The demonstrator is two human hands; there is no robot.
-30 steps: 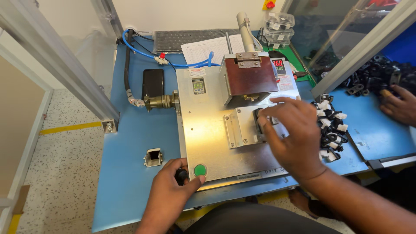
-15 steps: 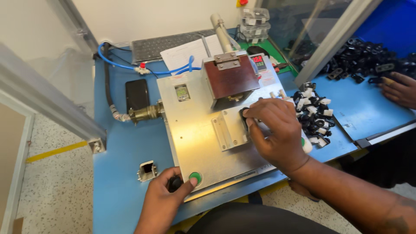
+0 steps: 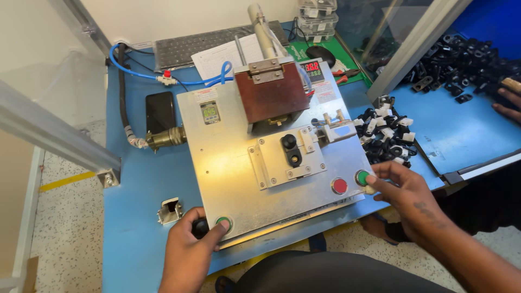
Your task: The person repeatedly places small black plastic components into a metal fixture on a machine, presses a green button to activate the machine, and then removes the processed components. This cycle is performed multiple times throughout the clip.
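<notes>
Your left hand, at the lower middle of the frame, has its thumb laid on the left green button at the near left corner of the metal press plate, and the curled fingers close loosely round a small black part just beside that button. Your right hand, at the lower right, has fingertips on the right green button, with a small white piece tucked under the fingers; I cannot tell how firmly either thumb or finger is pressing. The black component sits loaded in the fixture at the centre of the plate, in front of the brown press head, which stands raised behind it. The red button lies untouched just left of your right hand. To my eye this is the two-hand start step: the piece is seated and both start buttons are covered. The next move seems to call for pressing both greens together and keeping both hands on them, clear of the fixture. The pile of black and white parts waits to the right of the plate, close to your right hand.
</notes>
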